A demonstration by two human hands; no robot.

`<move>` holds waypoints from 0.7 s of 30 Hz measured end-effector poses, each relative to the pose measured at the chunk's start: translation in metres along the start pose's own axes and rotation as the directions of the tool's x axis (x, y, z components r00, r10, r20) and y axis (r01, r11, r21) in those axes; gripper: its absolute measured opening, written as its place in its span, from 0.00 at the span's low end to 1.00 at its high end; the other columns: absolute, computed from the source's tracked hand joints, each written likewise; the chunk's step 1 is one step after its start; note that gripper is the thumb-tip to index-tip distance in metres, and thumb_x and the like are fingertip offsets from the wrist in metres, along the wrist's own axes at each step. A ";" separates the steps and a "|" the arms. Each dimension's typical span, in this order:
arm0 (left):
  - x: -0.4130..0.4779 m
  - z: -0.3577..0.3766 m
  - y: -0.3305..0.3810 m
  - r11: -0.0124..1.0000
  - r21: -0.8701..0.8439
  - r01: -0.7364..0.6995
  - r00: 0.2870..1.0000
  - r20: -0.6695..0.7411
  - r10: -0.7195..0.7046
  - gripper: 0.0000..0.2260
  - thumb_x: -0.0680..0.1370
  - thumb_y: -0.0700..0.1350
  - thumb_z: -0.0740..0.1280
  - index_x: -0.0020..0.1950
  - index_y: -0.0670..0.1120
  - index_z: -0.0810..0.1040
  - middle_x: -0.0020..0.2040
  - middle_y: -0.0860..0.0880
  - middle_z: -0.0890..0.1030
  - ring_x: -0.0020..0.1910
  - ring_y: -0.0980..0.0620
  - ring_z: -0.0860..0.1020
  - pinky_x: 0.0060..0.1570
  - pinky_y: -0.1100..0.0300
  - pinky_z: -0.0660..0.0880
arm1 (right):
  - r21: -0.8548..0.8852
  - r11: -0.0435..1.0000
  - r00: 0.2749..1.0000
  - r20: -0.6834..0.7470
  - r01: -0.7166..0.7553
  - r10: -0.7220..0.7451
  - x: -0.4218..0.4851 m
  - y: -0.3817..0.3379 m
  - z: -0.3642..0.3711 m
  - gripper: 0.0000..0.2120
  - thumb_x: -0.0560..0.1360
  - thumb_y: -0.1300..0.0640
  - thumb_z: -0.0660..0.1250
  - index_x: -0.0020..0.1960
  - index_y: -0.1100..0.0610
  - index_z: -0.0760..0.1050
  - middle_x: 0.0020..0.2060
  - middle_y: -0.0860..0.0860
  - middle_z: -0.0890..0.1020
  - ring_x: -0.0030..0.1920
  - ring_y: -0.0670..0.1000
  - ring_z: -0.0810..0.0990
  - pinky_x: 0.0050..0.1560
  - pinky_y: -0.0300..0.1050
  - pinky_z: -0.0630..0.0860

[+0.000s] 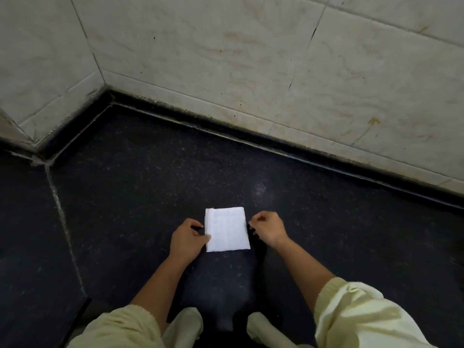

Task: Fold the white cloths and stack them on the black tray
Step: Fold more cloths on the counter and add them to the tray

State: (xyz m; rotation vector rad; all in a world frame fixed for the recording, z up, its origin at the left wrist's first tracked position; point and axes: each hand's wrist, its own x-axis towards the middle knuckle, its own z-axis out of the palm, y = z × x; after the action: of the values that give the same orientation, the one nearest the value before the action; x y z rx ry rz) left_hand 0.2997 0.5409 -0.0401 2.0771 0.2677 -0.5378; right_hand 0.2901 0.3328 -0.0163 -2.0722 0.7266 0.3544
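A folded white rectangular cloth [226, 229] lay lower centre on the dark speckled stone table [125, 197]. The left hand [187, 241] pinched its left edge; the right hand [270, 229] fingers were clenched empty just beside it.

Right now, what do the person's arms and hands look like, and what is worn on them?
Both the left hand and right hand are bare: no gloves, rings or watch show. Loose pale-yellow sleeves with ribbed cuffs end near the elbows, the left sleeve and right sleeve alike.
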 end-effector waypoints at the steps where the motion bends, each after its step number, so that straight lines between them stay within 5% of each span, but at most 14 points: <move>1: 0.001 -0.001 0.001 1.000 0.020 -0.001 1.000 -0.006 0.001 0.15 0.71 0.39 0.73 0.56 0.43 0.76 0.43 0.49 0.77 0.45 0.50 0.77 0.39 0.64 0.70 | -0.003 1.000 1.000 -0.006 -0.023 0.023 0.000 0.004 -0.001 0.09 0.72 0.62 0.65 0.35 0.54 0.77 0.35 0.53 0.83 0.38 0.52 0.81 0.45 0.50 0.80; 4: 0.002 -0.001 0.005 0.998 0.056 0.012 1.000 -0.020 -0.011 0.14 0.71 0.38 0.71 0.57 0.41 0.77 0.50 0.45 0.79 0.51 0.48 0.78 0.47 0.61 0.70 | 0.016 0.998 0.998 0.015 -0.068 0.068 -0.002 0.013 0.004 0.07 0.71 0.61 0.67 0.35 0.54 0.78 0.37 0.53 0.83 0.41 0.53 0.82 0.49 0.50 0.81; 7: 0.000 0.000 0.010 0.984 -0.119 0.130 0.991 0.035 -0.126 0.06 0.72 0.38 0.70 0.49 0.42 0.78 0.48 0.43 0.80 0.46 0.48 0.79 0.48 0.55 0.77 | 0.137 0.984 0.993 0.023 -0.117 0.115 -0.004 0.019 0.013 0.04 0.71 0.59 0.69 0.37 0.56 0.79 0.39 0.55 0.84 0.43 0.54 0.83 0.51 0.54 0.81; 10: -0.004 0.000 0.017 0.919 -0.290 0.266 0.959 0.172 -0.224 0.04 0.74 0.36 0.68 0.42 0.41 0.73 0.41 0.42 0.76 0.37 0.49 0.75 0.40 0.58 0.77 | 0.237 0.959 0.987 0.055 -0.158 0.150 -0.007 0.020 0.019 0.04 0.71 0.58 0.71 0.40 0.59 0.79 0.43 0.55 0.84 0.43 0.53 0.82 0.49 0.53 0.81; 13: -0.004 0.001 0.022 0.881 -0.349 0.319 0.943 0.214 -0.256 0.07 0.74 0.36 0.68 0.39 0.42 0.72 0.34 0.44 0.71 0.31 0.51 0.71 0.33 0.61 0.72 | 0.347 0.917 0.981 0.096 -0.195 0.172 -0.013 0.017 0.021 0.04 0.72 0.61 0.71 0.43 0.60 0.76 0.40 0.55 0.81 0.37 0.51 0.77 0.33 0.42 0.73; 16: -0.001 0.001 0.020 0.855 -0.355 0.378 0.919 0.259 -0.299 0.15 0.74 0.37 0.69 0.30 0.43 0.69 0.27 0.47 0.68 0.25 0.53 0.66 0.28 0.62 0.66 | 0.449 0.856 0.967 0.147 -0.254 0.210 -0.016 0.015 0.016 0.07 0.71 0.61 0.70 0.47 0.61 0.78 0.40 0.54 0.80 0.38 0.51 0.75 0.33 0.41 0.70; 21: -0.004 0.001 0.032 0.813 -0.365 0.453 0.873 0.365 -0.323 0.06 0.73 0.41 0.69 0.48 0.41 0.78 0.39 0.47 0.79 0.37 0.53 0.76 0.38 0.61 0.74 | 0.582 0.743 0.943 0.234 -0.331 0.237 -0.020 0.015 0.002 0.12 0.70 0.61 0.68 0.53 0.62 0.79 0.44 0.55 0.82 0.44 0.54 0.80 0.39 0.44 0.76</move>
State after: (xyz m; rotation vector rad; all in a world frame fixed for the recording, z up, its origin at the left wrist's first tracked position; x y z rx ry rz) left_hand 0.3085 0.5233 -0.0148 1.4750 0.6001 -0.9285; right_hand 0.2649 0.3355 -0.0170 -1.2979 0.9292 0.3720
